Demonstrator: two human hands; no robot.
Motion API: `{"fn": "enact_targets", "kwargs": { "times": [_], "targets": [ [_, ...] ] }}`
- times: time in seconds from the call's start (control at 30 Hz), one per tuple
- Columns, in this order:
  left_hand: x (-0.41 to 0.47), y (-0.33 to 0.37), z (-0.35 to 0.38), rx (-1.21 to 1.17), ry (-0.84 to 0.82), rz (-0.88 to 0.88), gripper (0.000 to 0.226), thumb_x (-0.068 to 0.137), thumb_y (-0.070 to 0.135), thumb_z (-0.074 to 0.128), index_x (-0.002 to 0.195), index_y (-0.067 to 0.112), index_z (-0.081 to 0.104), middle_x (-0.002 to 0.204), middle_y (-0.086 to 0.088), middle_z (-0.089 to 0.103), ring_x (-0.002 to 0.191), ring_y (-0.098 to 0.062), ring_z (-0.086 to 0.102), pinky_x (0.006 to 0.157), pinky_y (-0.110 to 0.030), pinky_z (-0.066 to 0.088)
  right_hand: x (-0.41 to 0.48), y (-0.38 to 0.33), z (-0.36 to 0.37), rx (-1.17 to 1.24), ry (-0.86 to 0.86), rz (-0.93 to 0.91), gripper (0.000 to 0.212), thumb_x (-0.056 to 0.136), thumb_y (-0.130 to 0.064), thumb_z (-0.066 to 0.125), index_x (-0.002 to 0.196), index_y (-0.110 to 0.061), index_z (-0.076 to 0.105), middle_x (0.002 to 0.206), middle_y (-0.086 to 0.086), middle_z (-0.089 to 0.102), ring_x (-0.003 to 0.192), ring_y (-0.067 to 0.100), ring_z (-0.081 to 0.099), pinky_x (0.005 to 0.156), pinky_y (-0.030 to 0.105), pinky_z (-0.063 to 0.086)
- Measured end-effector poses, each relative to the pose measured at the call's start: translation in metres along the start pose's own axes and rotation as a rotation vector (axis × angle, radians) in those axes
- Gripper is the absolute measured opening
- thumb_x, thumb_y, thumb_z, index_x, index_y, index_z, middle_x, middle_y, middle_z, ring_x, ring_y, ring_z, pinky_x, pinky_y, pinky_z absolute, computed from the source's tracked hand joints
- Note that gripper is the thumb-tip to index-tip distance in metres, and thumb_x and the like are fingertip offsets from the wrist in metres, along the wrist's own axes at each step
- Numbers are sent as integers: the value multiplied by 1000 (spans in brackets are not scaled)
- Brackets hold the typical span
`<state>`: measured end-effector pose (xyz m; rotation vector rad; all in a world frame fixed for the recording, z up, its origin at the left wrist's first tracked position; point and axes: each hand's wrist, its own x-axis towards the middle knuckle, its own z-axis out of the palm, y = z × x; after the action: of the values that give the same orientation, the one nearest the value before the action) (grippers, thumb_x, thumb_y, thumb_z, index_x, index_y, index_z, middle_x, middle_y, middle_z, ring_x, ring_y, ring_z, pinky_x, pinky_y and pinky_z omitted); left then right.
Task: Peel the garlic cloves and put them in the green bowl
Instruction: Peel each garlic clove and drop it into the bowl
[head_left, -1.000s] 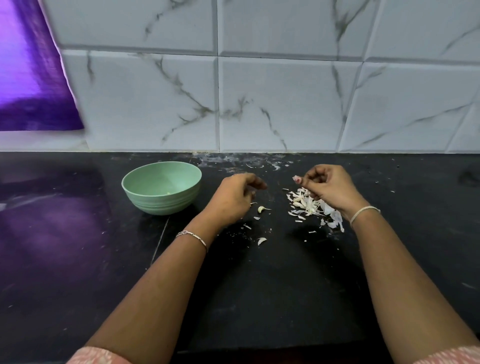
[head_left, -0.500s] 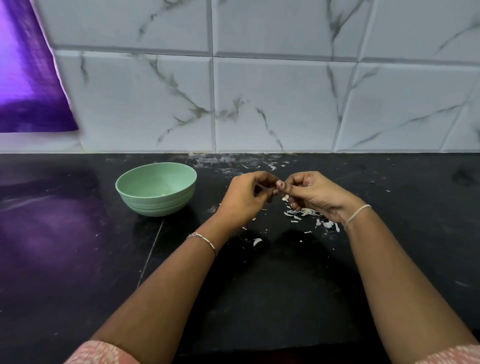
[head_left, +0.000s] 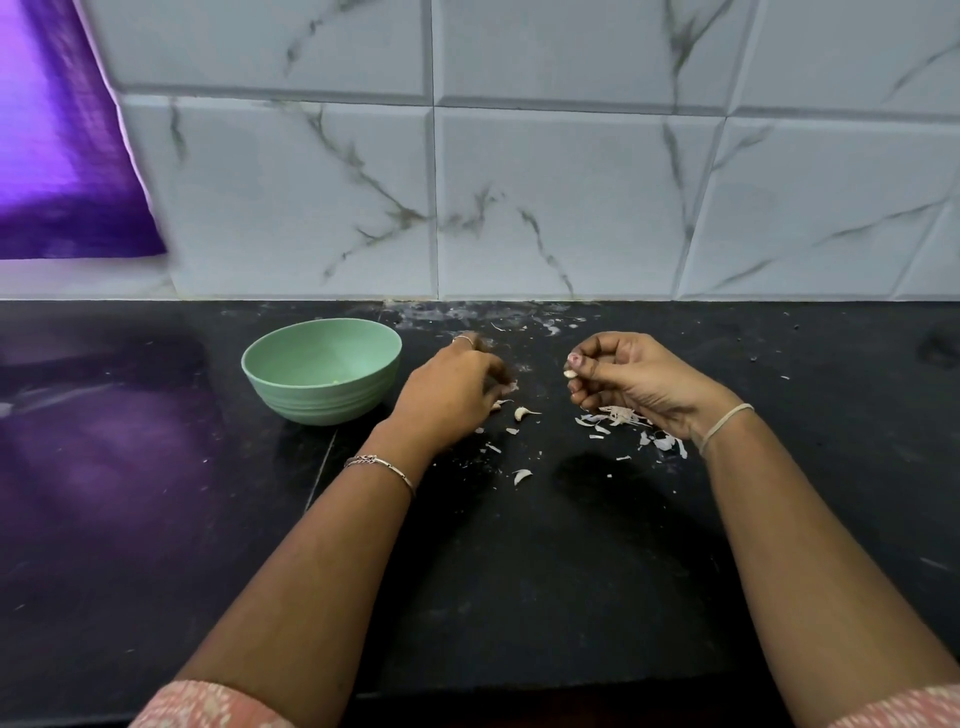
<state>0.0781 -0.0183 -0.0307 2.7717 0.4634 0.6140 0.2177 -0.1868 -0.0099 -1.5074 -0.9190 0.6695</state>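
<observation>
Right hand (head_left: 631, 382) is pinching a small pale garlic clove (head_left: 570, 373), peeling probably finishing. The blurred left hand's (head_left: 449, 397) grip is untellable. Next: carrying it to the round green bowl (head_left: 322, 402).

the black stone counter (head_left: 519, 597) is carrying a green bowl (head_left: 322, 400) left of centre, towards the back. a garlic clove (head_left: 522, 413) is lying to the bowl's right, with a pale clove-shaped piece (head_left: 521, 475) lying nearer the front. papery garlic skins (head_left: 615, 415) are lying scattered further right, and white smears (head_left: 457, 314) are showing along its back edge.
</observation>
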Motion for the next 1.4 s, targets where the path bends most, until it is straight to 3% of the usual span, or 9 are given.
{"fn": "enact_targets", "kwargs": {
  "times": [0.1,0.27,0.47,0.63,0.73,0.93,1.13,1.27,1.4],
  "targets": [
    [-1,4,-3,-10,99,-5,2,87,23,64,88,24,64,104,6,55,97,-18,57,77,-35,49,1,1,1,-42,-18,-3,8,89,-5,64,96,-5,60,72,11,65,60,15,65,57,21,55],
    [2,6,-1,-134,87,0,26,84,4,57,91,27,68,93,8,70,90,-16,63,79,-39,53,5,6,7,-77,-20,-17,9,88,-7,65,96,-2,64,71,9,68,61,14,64,58,20,55],
    [1,7,0,19,-18,22,27,99,36,49,116,23,65,113,0,60,108,-20,56,85,-36,48,1,5,7,-93,-18,-52,18,76,3,74,92,-1,67,72,11,68,65,14,66,60,20,56],
    [2,5,-2,3,92,39,11,84,33,72,85,25,64,89,12,51,88,-13,53,70,-27,39,0,3,9,-93,-31,-44,11,82,-1,70,92,-2,65,74,9,67,63,15,65,57,20,55],
    [4,3,-1,-115,89,33,28,77,17,77,74,29,53,81,15,59,84,-13,60,72,-32,48,1,3,10,-135,-36,-63,7,83,-4,71,89,-3,67,72,6,66,63,15,61,57,20,53],
    [5,8,1,-456,73,119,21,84,5,72,101,15,70,91,6,72,84,-8,67,80,-18,52,2,1,13,-96,9,-69,23,75,-22,73,80,-1,68,71,8,69,56,12,59,54,18,51],
    [4,17,4,-439,76,128,27,77,10,80,100,18,70,82,15,67,72,3,62,72,-12,50,7,6,13,-56,100,-37,14,83,-13,71,80,1,68,65,5,68,56,10,61,53,17,53],
    [5,14,5,-310,8,109,31,82,4,71,79,34,65,96,4,66,84,-11,62,83,-34,53,8,10,7,-254,113,-18,17,85,-20,72,92,-4,74,77,5,65,61,4,54,54,18,48],
    [3,12,6,-148,-60,90,26,87,10,63,103,28,71,110,-1,54,100,-17,55,94,-37,47,10,10,2,-731,195,-83,9,76,-19,82,72,-20,74,77,-1,67,60,2,51,61,20,41]
  ]
}}
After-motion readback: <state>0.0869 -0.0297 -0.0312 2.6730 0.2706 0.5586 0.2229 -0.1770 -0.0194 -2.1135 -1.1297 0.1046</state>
